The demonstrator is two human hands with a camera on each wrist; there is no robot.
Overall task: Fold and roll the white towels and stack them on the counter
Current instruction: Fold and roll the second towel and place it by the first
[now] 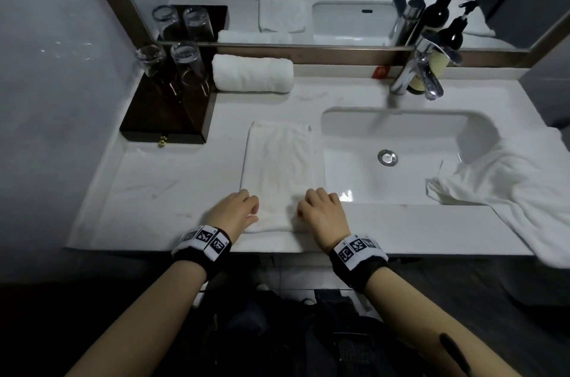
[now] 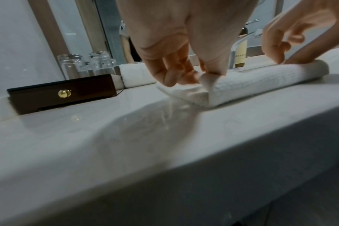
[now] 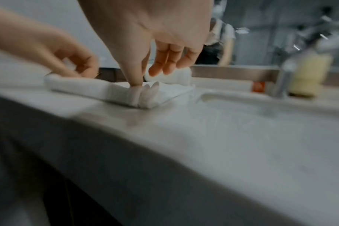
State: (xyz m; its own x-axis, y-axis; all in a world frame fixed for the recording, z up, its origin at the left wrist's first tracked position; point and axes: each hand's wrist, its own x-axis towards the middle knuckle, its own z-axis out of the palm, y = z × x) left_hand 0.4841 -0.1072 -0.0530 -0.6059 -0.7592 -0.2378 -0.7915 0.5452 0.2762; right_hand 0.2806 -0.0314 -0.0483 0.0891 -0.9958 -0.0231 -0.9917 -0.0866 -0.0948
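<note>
A folded white towel point(image 1: 279, 160) lies flat on the white counter point(image 1: 154, 197), left of the sink. Its near edge is turned up into a short roll point(image 2: 261, 82). My left hand point(image 1: 251, 211) pinches the roll's left end, with curled fingers point(image 2: 170, 76) on the cloth. My right hand point(image 1: 303, 207) holds the roll's right end: the thumb point(image 3: 135, 79) presses down on it and the other fingers curl just above. A finished rolled towel point(image 1: 253, 72) lies at the back against the mirror frame. A loose white towel point(image 1: 509, 185) hangs over the counter's right side, partly into the sink.
The sink basin point(image 1: 354, 173) sits right of the towel, with a chrome faucet point(image 1: 422, 74) and a soap bottle behind it. A dark wooden drawer box point(image 1: 163, 117) at the back left carries upturned glasses point(image 1: 185, 65). The mirror runs along the back wall.
</note>
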